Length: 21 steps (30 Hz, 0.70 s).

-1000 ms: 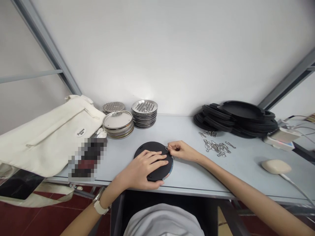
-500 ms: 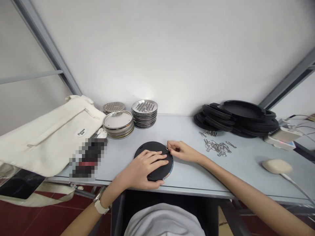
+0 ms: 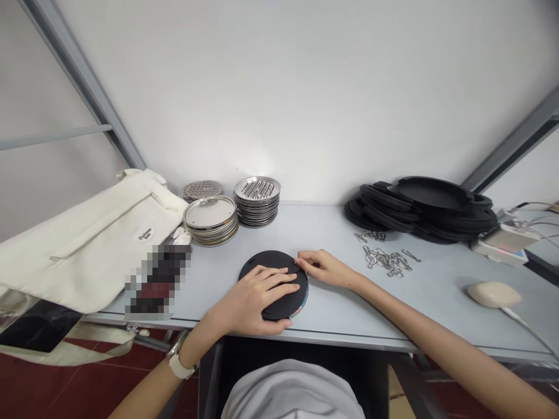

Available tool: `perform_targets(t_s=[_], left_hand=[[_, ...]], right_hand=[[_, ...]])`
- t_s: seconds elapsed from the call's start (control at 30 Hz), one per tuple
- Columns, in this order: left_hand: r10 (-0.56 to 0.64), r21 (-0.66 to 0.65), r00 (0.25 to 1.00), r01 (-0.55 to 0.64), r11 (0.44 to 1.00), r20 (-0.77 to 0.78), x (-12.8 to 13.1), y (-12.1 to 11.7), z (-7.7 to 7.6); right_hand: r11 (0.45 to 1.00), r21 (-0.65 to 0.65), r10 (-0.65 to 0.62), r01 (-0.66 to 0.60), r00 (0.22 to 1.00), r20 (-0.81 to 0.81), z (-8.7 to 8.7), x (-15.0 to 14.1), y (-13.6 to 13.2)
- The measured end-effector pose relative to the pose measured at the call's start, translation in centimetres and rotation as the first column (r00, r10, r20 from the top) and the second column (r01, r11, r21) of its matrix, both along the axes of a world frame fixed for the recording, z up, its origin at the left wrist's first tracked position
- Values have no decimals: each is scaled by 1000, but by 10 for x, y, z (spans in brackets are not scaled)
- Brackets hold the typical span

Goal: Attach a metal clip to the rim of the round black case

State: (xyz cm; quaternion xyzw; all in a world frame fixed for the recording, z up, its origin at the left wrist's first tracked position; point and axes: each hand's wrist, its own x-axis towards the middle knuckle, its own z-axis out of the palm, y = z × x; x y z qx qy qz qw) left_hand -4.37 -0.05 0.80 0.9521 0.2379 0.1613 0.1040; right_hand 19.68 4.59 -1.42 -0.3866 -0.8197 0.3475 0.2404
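Note:
A round black disc (image 3: 286,299), with a thin coloured edge showing on its right side, lies near the front of the table. Across its top my left hand (image 3: 257,297) rests flat with fingers spread, the thumb along the near rim. At the disc's upper right edge, my right hand (image 3: 317,266) is closed in a pinch on a small metal clip, which is mostly hidden by the fingers. To the right lies a loose pile of small metal clips (image 3: 382,259), with a smaller group of clips (image 3: 370,236) behind it.
Round metal plates stand in stacks (image 3: 257,203) (image 3: 210,224) at the back left. Black round trays (image 3: 432,201) are piled at the back right. A cream bag (image 3: 100,233) lies left, a corded white device (image 3: 493,294) right, near a charger (image 3: 502,247).
My right fingers have shifted slightly at the disc's edge, and the metal ring seen between them before is now mostly covered. My left hand stays in place on the disc.

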Motion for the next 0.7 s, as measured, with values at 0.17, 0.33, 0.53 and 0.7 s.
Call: perform_targets(t_s=[0.17, 0.33, 0.53, 0.7], left_hand=[[-5, 7, 1000, 5, 1000, 7, 0, 0, 0], [0, 4, 1000, 0, 1000, 4, 0, 0, 1], [-1, -2, 1000, 1, 1000, 3, 0, 0, 1], [-8, 2, 1000, 8, 1000, 14, 1, 0, 0]], right_hand=[[1000, -25, -5, 5, 1000, -3, -1, 0, 1], [1000, -24, -4, 4, 1000, 1, -1, 0, 0], [1000, -22, 7, -7, 1000, 17, 2, 0, 0], [1000, 10, -8, 7, 998, 64, 2, 0, 0]])
